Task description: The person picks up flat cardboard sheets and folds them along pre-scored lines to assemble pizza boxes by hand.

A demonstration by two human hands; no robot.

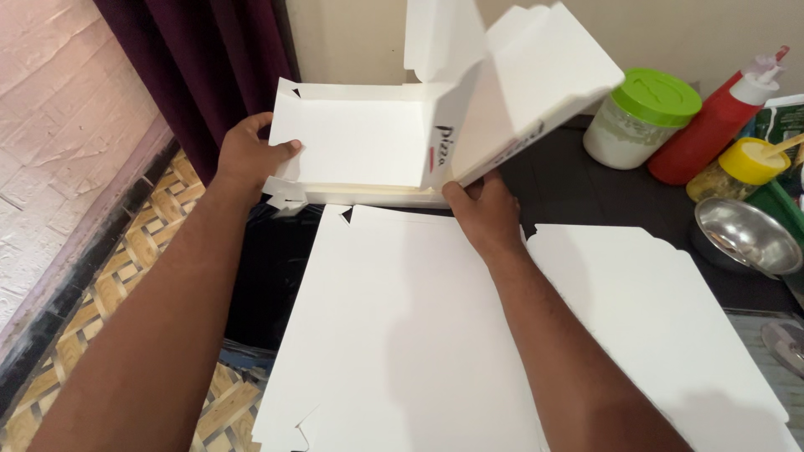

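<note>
Fingers [289, 149] of both hands, left hand [249, 155] at nine o'clock, right hand [484, 213] at five, clamp the half-folded white cardboard box [360, 142], steadying its walls upright

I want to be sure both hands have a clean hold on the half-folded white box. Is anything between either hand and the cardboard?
Nothing visible is. The left hand grips the half-folded white box at its left wall, thumb inside. The right hand presses its front right corner. Flat cardboard sheets lie below, nearer the person.

Two bare forearms, no sleeves, no rings or watch – hands [251, 155] unadorned
</note>
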